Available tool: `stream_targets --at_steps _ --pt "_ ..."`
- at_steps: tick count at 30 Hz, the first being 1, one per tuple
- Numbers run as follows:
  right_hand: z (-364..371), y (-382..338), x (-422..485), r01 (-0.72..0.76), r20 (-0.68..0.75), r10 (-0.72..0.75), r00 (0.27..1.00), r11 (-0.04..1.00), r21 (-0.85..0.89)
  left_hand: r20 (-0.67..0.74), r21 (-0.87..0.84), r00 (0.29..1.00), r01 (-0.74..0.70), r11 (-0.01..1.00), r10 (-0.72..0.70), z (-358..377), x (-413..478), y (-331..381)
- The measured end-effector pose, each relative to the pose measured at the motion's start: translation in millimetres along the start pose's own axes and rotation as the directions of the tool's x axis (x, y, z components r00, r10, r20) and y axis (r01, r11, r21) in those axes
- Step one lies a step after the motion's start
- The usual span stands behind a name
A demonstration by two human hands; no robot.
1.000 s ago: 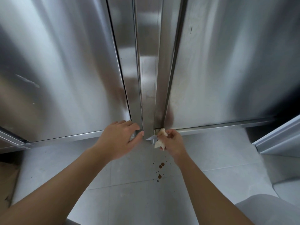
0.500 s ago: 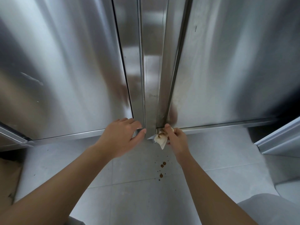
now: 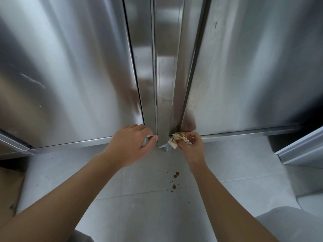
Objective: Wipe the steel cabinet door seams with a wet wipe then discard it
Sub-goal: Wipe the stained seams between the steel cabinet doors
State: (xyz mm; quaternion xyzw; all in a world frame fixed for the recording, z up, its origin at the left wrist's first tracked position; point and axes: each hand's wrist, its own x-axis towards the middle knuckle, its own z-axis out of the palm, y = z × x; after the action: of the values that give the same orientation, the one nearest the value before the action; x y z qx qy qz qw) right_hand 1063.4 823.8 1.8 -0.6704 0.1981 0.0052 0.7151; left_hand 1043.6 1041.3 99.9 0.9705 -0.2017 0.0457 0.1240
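Head camera: my right hand [image 3: 191,146] pinches the brown-stained wet wipe [image 3: 176,138] at the foot of the right-hand seam [image 3: 186,100], while my left hand [image 3: 131,145] grips the left door [image 3: 70,75] by its bottom corner. Wiping is the step in hand, likely near its end. Next comes a firm last pass there, then binning the wipe.

1. The left door [image 3: 70,75] and right door [image 3: 253,75] run off the frame at 12 o'clock.
2. The left hand [image 3: 130,145] grips the left door's bottom corner; its palm side is hidden.
3. The right hand [image 3: 191,147] hides part of the wipe [image 3: 175,139] between its fingers.
4. A panel [image 3: 300,147] at 3 o'clock, a grey shape [image 3: 288,224] at 5 and a brown patch [image 3: 8,189] at 8 are cut off and unidentifiable.
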Motion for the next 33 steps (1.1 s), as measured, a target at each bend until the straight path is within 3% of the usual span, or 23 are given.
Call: stream_targets --at_steps 9,14,19,23,28,33 --pt "5.6 4.6 -5.1 0.061 -0.049 -0.063 0.997 0.997 -0.047 0.013 0.005 1.0 0.008 1.0 -0.008 1.0 0.6 -2.9" --pt "9.7 11.5 -8.4 0.19 -0.122 -0.207 0.971 0.971 -0.143 0.0 -0.004 1.0 0.019 1.0 -0.019 2.9 0.7 -4.3" --pt "17.4 19.1 -13.5 0.273 0.016 -0.285 0.958 0.899 -0.342 -0.011 -0.003 1.0 0.015 1.0 -0.015 4.3 0.9 -6.7" --pt "22.4 25.1 -11.4 0.346 0.089 -0.354 0.931 0.782 -0.519 -0.008 -0.013 1.0 0.019 1.0 -0.019 3.8 0.3 -8.2" --pt "22.7 31.4 -11.5 0.354 0.173 -0.328 0.929 0.65 -0.673 0.009 0.005 1.0 0.026 1.0 -0.026 4.0 -0.4 -10.2" --pt "16.2 25.0 1.7 0.339 0.247 -0.232 0.941 0.65 -0.68 0.005 0.0 1.0 0.017 1.0 -0.017 3.9 -0.3 -11.3"
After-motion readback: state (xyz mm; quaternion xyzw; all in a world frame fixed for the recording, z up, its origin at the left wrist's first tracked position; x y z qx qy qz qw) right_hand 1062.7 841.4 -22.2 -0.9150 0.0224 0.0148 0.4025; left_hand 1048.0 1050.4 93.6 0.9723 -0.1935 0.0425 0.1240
